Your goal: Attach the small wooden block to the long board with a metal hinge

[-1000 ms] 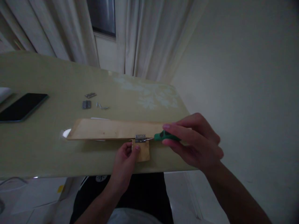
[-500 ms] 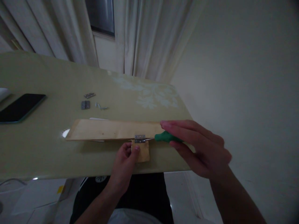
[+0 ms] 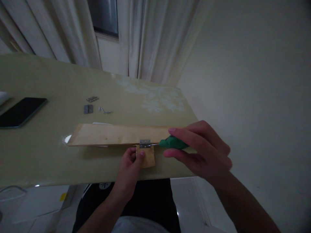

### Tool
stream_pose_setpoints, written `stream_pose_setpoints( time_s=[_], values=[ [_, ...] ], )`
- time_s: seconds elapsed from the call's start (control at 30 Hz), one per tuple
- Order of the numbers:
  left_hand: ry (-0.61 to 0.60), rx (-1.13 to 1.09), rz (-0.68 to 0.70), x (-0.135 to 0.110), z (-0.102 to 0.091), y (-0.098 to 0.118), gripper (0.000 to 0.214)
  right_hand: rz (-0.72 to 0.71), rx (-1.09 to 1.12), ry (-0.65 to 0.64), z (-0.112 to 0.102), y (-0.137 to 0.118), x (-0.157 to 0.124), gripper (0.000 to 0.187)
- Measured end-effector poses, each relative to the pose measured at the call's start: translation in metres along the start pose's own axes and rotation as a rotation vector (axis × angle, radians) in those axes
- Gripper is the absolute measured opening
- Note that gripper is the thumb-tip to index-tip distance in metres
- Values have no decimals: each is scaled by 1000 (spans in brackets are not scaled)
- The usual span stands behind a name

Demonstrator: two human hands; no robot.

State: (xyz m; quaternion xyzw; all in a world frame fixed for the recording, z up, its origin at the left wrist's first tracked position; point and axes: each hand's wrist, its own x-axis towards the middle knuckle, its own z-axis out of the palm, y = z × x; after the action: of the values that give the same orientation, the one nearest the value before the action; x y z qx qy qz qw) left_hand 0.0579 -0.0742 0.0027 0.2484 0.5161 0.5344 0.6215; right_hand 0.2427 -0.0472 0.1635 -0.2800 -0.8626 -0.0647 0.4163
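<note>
My left hand [image 3: 130,165] grips a small wooden block [image 3: 148,159] at its left side, thumb on top. A metal hinge [image 3: 145,143] spans the block and the front edge of a long wooden board [image 3: 109,134]. My right hand [image 3: 201,152] holds a screwdriver [image 3: 173,142] by its green handle, between thumb and fingers. The screwdriver's shaft points left, its tip at the right side of the hinge's near leaf. Whether a screw sits under the tip is too small to tell.
Beyond the board lie two loose hinges [image 3: 88,109] and several screws [image 3: 105,111]. A dark phone [image 3: 23,112] rests at the left of the table [image 3: 55,168], beside a white object [image 3: 3,97]. Curtains [image 3: 155,38] hang behind; a wall [image 3: 255,81] stands at the right.
My right hand has shifted slightly left, its thumb moving forward along the green handle and the fingers changing their grip. The left hand, block and hinge stay nearly as they were.
</note>
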Motion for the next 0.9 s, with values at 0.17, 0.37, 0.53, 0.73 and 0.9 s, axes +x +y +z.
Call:
stream_pose_setpoints(
  time_s=[0.17,0.37,0.53,0.73,0.9],
  values=[
    [16,-25,6,0,1,0,62,22,115,-296,-7,-2,6,48],
    [16,-19,21,1,2,0,60,-153,-214,-249,-10,-1,18,23],
    [34,-19,15,1,2,0,64,-200,-273,-586,-27,-8,35,20],
    [32,-14,19,2,2,-1,64,-244,-661,-635,-31,-3,52,38],
    [22,3,55,2,2,-3,61,-659,-476,-755,-36,0,59,15]
  ],
)
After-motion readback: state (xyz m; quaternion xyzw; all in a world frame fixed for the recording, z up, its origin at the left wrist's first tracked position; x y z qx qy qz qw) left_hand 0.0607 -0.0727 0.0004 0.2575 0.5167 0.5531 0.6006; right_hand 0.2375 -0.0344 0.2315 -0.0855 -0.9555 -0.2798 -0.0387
